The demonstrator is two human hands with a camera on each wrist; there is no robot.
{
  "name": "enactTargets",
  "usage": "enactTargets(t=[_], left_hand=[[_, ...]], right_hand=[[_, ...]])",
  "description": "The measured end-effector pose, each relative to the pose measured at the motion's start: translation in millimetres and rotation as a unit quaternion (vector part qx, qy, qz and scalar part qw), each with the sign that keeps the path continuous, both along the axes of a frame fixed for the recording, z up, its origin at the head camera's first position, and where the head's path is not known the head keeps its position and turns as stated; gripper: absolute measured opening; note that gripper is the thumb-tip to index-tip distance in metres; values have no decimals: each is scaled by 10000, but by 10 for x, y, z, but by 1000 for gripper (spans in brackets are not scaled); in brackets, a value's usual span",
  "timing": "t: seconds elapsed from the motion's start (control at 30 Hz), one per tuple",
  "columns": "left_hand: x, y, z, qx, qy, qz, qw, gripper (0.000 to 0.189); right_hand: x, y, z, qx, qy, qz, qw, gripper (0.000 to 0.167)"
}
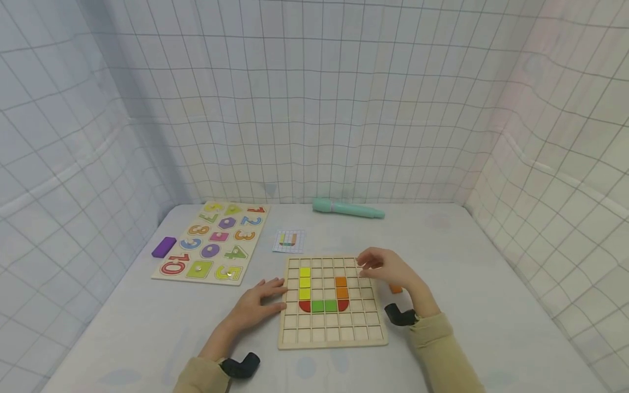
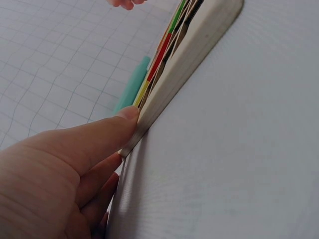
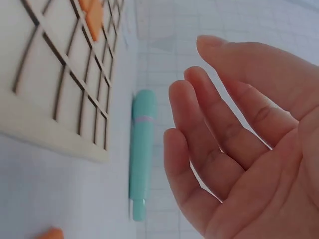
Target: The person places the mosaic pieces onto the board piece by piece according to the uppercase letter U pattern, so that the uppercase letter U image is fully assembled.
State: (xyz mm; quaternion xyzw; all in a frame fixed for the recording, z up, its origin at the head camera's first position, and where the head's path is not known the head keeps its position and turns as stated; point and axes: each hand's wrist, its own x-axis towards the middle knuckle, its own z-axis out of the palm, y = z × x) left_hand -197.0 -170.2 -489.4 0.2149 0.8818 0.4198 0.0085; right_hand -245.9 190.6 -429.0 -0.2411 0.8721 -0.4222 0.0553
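Observation:
A wooden grid board (image 1: 332,338) lies on the table with square and rounded tiles set in a U. Yellow tiles (image 1: 305,283) form its left side, green tiles (image 1: 324,305) the bottom, red rounded tiles (image 1: 343,305) the corners and two orange tiles (image 1: 341,287) the right side. Against the board's left edge rests my left hand (image 1: 254,305), thumb tip touching the rim in the left wrist view. My right hand (image 1: 390,267) hovers over the board's upper right, fingers loosely bent and holding nothing. A loose orange tile (image 1: 396,289) lies right of the board, partly hidden by that wrist.
Behind the board lies a small printed card (image 1: 289,241) with a similar U pattern. A number-and-shape puzzle board (image 1: 210,240) is at the left, beside a purple block (image 1: 164,247). A teal pen-shaped object (image 1: 349,209) lies near the back wall.

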Motion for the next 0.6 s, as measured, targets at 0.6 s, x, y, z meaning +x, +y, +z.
enactTargets(t=[0.6], left_hand=[[-6,-1,-9,-90,-124,92,9998,42]], right_hand=[[37,429,40,-442,-455,120,9979,36]])
